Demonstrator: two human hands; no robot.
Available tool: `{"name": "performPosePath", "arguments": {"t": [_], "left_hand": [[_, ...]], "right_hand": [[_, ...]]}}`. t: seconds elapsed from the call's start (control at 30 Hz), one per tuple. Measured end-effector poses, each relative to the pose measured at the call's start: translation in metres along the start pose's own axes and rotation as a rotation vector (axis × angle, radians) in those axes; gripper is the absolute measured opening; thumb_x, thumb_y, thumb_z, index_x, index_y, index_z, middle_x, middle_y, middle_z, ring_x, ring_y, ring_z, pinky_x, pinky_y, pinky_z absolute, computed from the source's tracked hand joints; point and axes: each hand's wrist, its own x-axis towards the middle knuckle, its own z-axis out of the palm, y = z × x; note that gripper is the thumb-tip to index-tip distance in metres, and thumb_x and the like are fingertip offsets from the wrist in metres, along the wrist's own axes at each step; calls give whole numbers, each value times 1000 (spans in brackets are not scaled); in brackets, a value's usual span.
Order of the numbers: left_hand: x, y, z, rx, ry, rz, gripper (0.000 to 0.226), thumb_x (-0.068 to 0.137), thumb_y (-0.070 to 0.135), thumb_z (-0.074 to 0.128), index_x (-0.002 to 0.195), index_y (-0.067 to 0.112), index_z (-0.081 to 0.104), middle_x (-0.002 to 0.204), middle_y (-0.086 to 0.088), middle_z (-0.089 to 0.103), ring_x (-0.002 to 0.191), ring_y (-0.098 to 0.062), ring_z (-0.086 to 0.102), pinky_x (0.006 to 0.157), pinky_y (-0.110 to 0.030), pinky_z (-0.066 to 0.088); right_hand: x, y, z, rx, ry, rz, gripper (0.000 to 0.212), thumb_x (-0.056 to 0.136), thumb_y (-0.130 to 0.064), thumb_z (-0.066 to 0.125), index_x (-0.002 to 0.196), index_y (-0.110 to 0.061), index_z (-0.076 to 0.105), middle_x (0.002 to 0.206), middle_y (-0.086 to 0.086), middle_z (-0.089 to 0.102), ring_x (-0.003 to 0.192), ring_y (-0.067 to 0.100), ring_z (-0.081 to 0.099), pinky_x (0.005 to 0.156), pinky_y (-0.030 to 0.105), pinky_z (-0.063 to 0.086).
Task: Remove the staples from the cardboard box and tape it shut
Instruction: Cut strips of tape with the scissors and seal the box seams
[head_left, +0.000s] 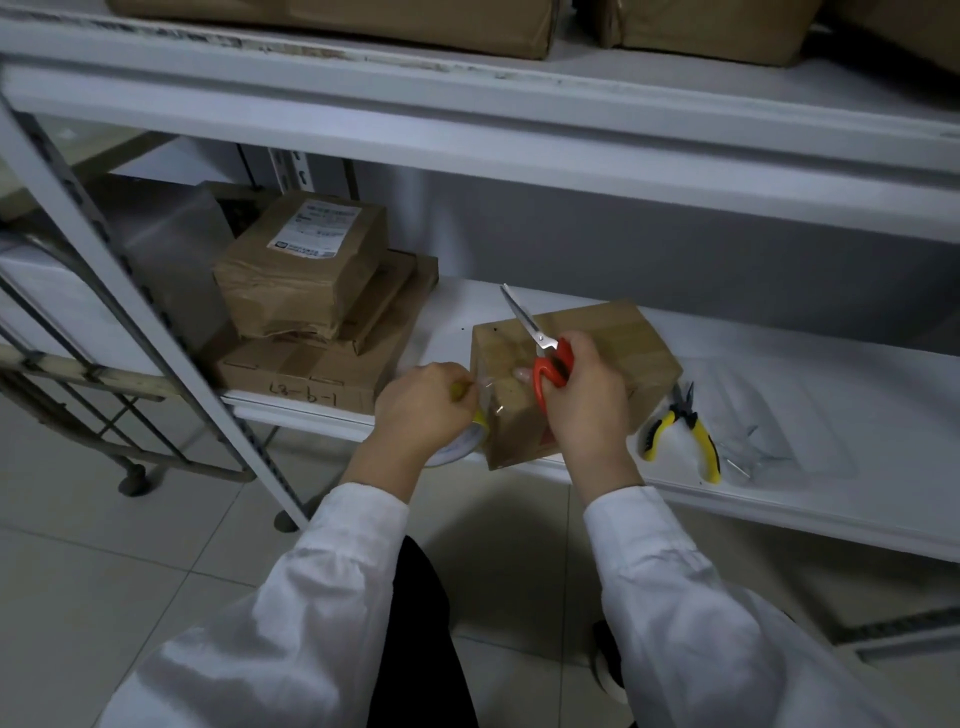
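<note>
I see a white shelf (779, 353), with stacked parcels (311, 312) at its left. The box (613, 332) sits at the shelf's front edge, between both hands. Left hand (421, 405) is curled round the tape roll (457, 447) just left of the box, clear tape stretched to the box's left face. Right hand (587, 395) grips the red scissors (545, 358) over the box top, blades together, pointing up and away. Pliers (685, 436) lie right of the box, loose staples (753, 457) beside them.

Right hand (584, 395) with red scissors (545, 358) over cardboard box (618, 338), left hand (421, 405) on tape roll (457, 444)
</note>
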Motion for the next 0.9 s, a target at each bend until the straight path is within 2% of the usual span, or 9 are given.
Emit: {"name": "performPosePath", "arguments": {"t": [0.13,0.23,0.3,0.4,0.47,0.53,0.63,0.77,0.9], "left_hand": [[2,-1,8,35,-12,27,34,98,36,36,105,18,64,97,-5,67,82,-21,58,70,-29,45],[1,-4,13,56,-14,23,35,100,35,32,104,16,61,96,-8,66,81,-21,56,68,-28,41],[0,-3,18,154,-38,41,30,96,38,42,111,15,55,102,-7,64,89,-23,60,71,-29,44],[-2,0,24,255,-46,33,44,88,43,55,119,15,42,105,-7,62,90,-25,62,74,-32,49],[0,-1,23,119,-30,2,34,94,40,46,117,15,41,100,-9,62,86,-27,61,74,-34,49],[1,-7,18,-175,-67,-70,24,97,38,39,110,19,45,93,-10,60,85,-26,57,71,-33,43],[2,-19,11,-542,-138,-103,10,89,31,59,95,24,56,87,-3,57,84,-21,55,69,-30,41],[2,-27,7,-680,-299,-92,16,82,27,70,94,30,60,93,-1,61,86,-17,57,71,-24,46],[3,-22,17,-750,-243,-100,12,84,20,66,86,31,62,104,0,60,102,-22,57,87,-30,46]], "right_hand": [[2,-1,-2,-16,-30,21,49,83,-42,66,124,-23,47,100,1,64,91,22,61,74,29,48],[3,-2,-2,-32,-42,26,48,85,-41,65,125,-24,46,103,2,64,93,23,62,76,31,49],[3,-2,-1,-40,-36,26,47,86,-40,65,125,-24,45,103,2,64,93,23,63,77,32,50],[3,-2,0,-44,-23,18,46,86,-39,65,126,-25,46,104,3,65,94,24,63,81,36,53],[3,-1,0,-32,-13,18,46,86,-38,65,125,-25,46,105,3,64,95,24,63,81,35,53],[3,1,-1,-20,-5,8,44,87,-36,64,126,-24,46,107,3,64,96,24,63,79,32,50],[2,1,-3,-10,-10,-10,45,88,-35,62,128,-22,46,109,4,64,98,24,62,76,27,45],[6,2,-9,37,-60,-27,52,84,-38,66,129,-20,46,115,5,63,104,25,60,79,24,41],[11,2,-13,60,-101,-13,60,81,-36,71,133,-21,42,120,5,61,110,26,57,85,27,42]]}}
